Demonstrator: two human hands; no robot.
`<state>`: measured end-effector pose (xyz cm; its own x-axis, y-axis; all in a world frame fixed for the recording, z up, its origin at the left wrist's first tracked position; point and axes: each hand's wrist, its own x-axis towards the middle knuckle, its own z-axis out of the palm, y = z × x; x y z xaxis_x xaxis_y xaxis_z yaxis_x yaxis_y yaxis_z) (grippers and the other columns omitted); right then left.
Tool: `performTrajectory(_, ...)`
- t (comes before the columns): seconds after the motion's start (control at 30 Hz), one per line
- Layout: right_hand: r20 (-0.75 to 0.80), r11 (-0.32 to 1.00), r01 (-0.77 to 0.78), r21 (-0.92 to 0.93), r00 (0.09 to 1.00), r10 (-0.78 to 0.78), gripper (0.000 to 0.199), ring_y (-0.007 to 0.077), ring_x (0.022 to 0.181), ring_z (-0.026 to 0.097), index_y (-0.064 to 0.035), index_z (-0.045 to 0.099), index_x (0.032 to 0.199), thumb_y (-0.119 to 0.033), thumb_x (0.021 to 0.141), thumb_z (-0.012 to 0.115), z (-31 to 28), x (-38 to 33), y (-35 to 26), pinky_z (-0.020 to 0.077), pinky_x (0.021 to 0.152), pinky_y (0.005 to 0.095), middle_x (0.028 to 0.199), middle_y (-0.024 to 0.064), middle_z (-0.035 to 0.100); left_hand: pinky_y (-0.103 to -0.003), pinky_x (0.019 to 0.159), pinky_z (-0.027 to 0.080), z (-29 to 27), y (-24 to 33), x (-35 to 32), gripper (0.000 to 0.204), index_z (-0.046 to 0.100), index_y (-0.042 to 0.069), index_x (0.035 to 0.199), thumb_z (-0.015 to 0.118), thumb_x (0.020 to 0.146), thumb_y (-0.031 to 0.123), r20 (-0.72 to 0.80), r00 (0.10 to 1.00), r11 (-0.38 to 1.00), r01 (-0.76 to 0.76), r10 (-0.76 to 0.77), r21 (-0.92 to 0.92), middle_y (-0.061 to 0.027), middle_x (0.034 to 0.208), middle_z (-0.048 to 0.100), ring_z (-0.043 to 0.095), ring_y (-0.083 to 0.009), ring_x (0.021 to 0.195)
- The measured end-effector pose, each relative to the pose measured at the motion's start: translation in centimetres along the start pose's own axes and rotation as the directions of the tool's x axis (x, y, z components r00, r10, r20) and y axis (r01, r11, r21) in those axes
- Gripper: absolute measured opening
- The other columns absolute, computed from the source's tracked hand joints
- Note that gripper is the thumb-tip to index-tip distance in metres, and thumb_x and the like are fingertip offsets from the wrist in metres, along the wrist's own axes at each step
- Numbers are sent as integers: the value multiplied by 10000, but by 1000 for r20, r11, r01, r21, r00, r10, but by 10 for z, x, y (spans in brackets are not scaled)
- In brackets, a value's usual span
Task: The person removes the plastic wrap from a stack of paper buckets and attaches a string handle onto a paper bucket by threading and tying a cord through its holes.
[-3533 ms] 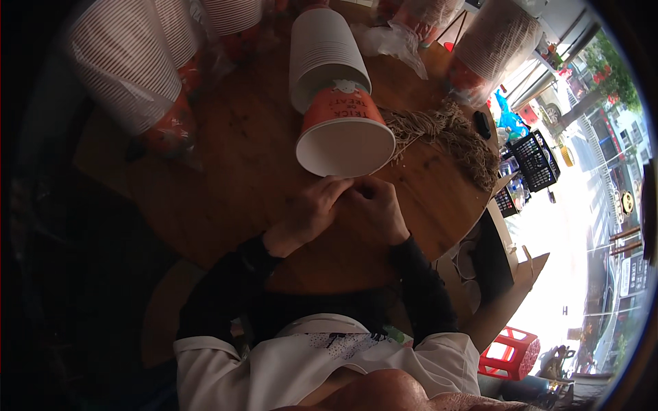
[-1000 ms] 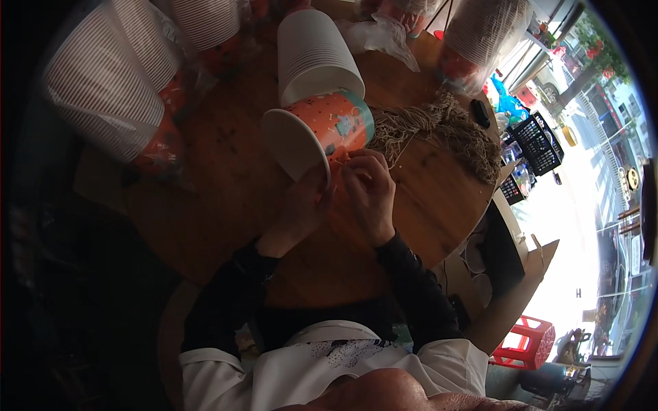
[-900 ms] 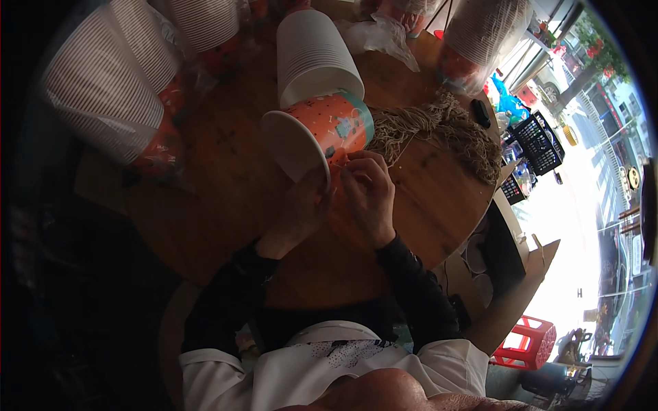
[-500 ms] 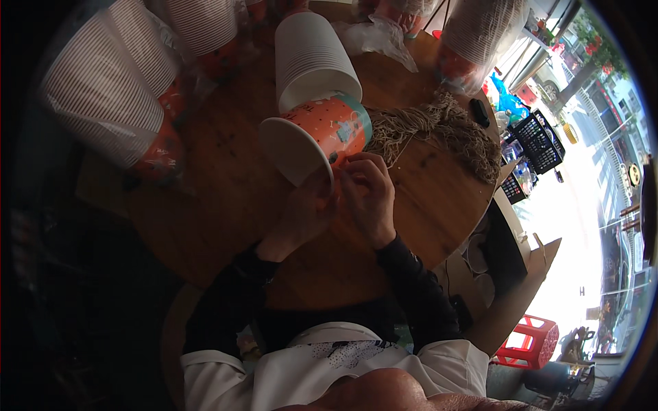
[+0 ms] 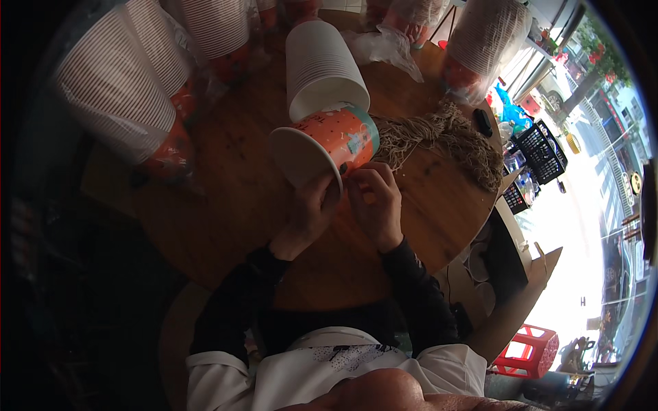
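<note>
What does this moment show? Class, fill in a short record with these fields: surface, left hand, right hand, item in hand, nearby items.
surface: round wooden table
left hand: left hand grips the rim of the orange paper tub
right hand: right hand pinches at the tub's wall near the rim; what it pinches is too small to tell
item in hand: the tub is tipped on its side, mouth toward the person's left
nearby items: white stack of tubs lying behind it; heap of tan string to the right; wrapped stacks of tubs on the left

The left hand (image 5: 312,212) covers part of the orange-and-teal paper cup's (image 5: 336,140) white rim; what the right hand's fingertips (image 5: 360,185) pinch is too small to tell.
</note>
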<state>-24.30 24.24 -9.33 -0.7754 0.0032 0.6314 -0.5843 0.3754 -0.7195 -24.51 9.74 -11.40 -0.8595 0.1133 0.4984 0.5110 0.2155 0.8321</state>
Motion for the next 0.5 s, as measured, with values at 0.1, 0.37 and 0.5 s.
performTrajectory(0.1, 13, 998, 46, -43, 999, -46, 124, 206, 819, 651, -22, 649, 935, 15, 821, 680, 1, -1, 1, 565, 659, 289, 996, 100, 603, -318, 685, 522, -5, 3, 0, 184, 626, 1, 1105, 552, 956, 79, 9, 999, 999, 40, -40, -7, -148, 849, 647, 670, -182, 802)
performTrajectory(0.37, -3, 995, 81, -55, 997, -81, 124, 285, 768, 649, -51, 664, 918, -29, 803, 706, 2, -4, 3, 544, 647, 355, 931, 110, 613, -317, 673, 532, -3, -3, -6, 152, 622, 10, 1073, 569, 952, 84, -53, 998, 999, -17, 15, -35, -130, 860, 655, 675, -177, 807)
performTrajectory(0.5, -11, 986, 131, -98, 991, -133, 128, 287, 776, 651, -63, 670, 918, -38, 798, 706, 4, -4, 4, 538, 640, 366, 925, 95, 624, -321, 681, 534, -4, -3, -6, 152, 621, 10, 1064, 586, 938, 87, -45, 998, 999, -37, 36, -14, -144, 878, 655, 679, -203, 803)
